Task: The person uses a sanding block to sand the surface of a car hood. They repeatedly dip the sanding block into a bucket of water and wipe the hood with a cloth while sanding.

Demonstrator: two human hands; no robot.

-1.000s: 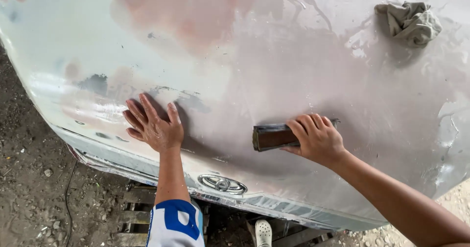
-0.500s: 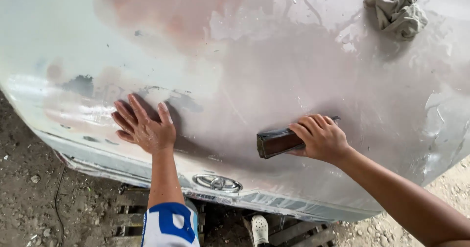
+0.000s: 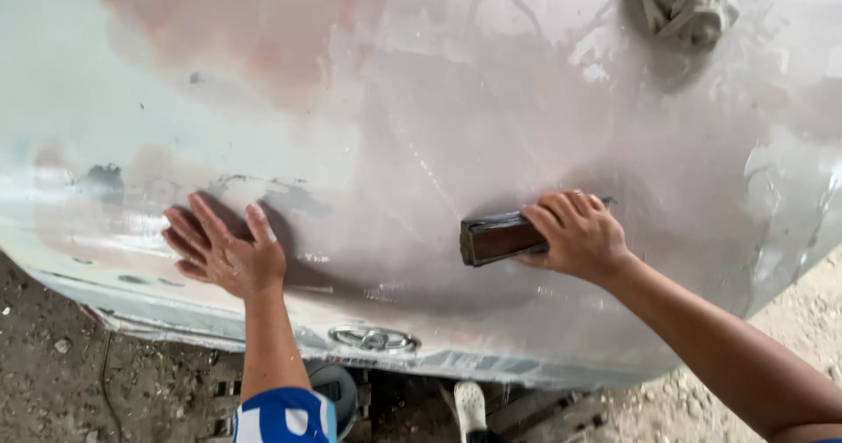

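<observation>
Right hand point(image 3: 579, 237) is clamped around a dark brown rectangular sanding block point(image 3: 495, 239), fingers curled over its top edge, block face pressed flat against the wet pale grey-white car body panel point(image 3: 421, 127). The block sits right of centre on the panel, in its lower half, with its free end pointing left. Left hand point(image 3: 224, 250) holds nothing: palm flat, fingers spread, resting on the panel well apart from the block, over a dull dark grey patch where the coating looks rubbed through. Blue and white sleeve point(image 3: 285, 417) at the bottom edge.

Progress, as a judgement: most of the panel around the block looks matte and milky with slurry, so it is largely worked over. A pinkish filler area point(image 3: 246, 31) at upper left, the dark spots at far left and the glossy patches at the right edge look uneven, so work likely remains there.

Crumpled grey rag point(image 3: 680, 4) lies on the panel at upper right. Oval chrome emblem point(image 3: 374, 339) sits on the lower lip. Below are dirt ground point(image 3: 53, 390) and a white shoe point(image 3: 470, 405).
</observation>
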